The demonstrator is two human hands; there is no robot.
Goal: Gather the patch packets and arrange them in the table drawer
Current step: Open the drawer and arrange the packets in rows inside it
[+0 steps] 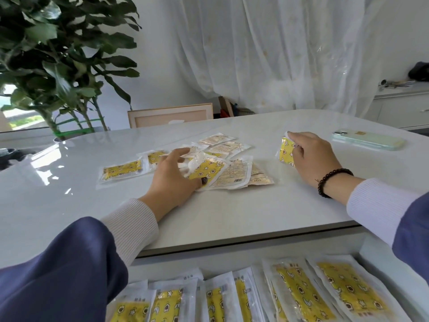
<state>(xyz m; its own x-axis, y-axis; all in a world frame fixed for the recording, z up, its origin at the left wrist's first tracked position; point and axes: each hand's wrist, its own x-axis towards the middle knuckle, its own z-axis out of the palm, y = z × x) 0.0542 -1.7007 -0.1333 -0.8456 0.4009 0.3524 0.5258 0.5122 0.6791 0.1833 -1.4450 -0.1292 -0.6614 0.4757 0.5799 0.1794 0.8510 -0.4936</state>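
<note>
We see clear patch packets (222, 163) with yellow star-printed inserts scattered in a loose pile on the middle of the glossy white table (232, 212); some lie back-side up, showing print. More packets (325, 291) stand in overlapping rows in the open drawer (380, 259) below the table edge. A pale green phone (369, 139) lies at the far right, a leafy plant (58, 54) stands at the left, and sheer curtains (267, 49) hang behind. Our left hand (173, 180) rests on the pile, its fingers loosely spread over one yellow packet. Our right hand (313, 156), wearing a bead bracelet (332, 181), grips a single packet (286, 152) upright on the table.
</note>
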